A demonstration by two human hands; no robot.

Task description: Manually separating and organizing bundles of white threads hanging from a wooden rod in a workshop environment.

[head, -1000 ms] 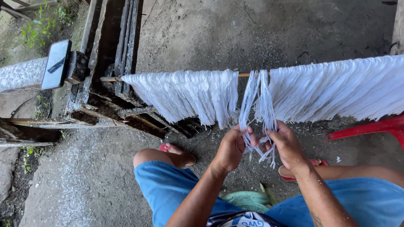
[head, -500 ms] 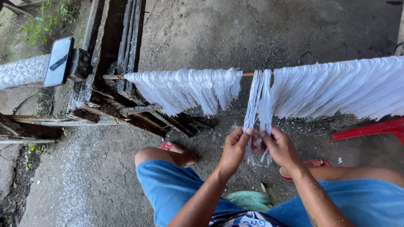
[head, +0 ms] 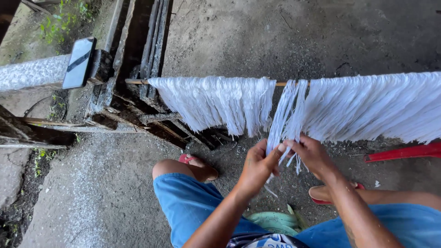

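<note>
White fibre bundle (head: 287, 112), hanging from horizontal pole (head: 138, 81) between two wider fibre curtains, lower ends pinched in closed fingers of left hand (head: 257, 167) and right hand (head: 312, 154).

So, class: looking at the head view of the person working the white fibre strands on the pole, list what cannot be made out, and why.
- Head view: the strand ends pinched between the left hand and right hand are hidden by fingers.
- The pole is mostly covered by the hanging fibres; its right end is cut off.
- The red object is cut by the right edge.
- The green item is partly hidden by the legs.
</note>
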